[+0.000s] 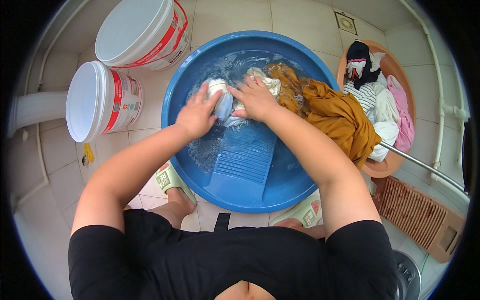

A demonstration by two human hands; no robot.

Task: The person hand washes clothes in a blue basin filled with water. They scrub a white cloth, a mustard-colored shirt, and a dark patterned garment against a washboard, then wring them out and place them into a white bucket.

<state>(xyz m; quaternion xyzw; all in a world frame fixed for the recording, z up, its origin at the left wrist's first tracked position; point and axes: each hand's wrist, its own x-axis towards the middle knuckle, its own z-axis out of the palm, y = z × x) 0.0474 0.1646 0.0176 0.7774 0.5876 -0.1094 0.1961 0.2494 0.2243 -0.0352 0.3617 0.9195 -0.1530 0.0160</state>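
Observation:
My left hand (pixel 196 112) and my right hand (pixel 256 97) press down on a wet white cloth (pixel 223 101) at the top of a blue ribbed washboard (pixel 243 162). The board leans inside a big blue basin (pixel 176 90) holding soapy water. A mustard-yellow garment (pixel 336 117) hangs over the basin's right rim, partly soaking in the water beside my right hand.
Two white lidded buckets, one lying at the left (pixel 102 100) and one at the top (pixel 142 32), stand on the tiled floor. An orange basin (pixel 392 165) at the right holds mixed clothes. A metal hose (pixel 425 166) and a brown grate (pixel 420 215) lie lower right.

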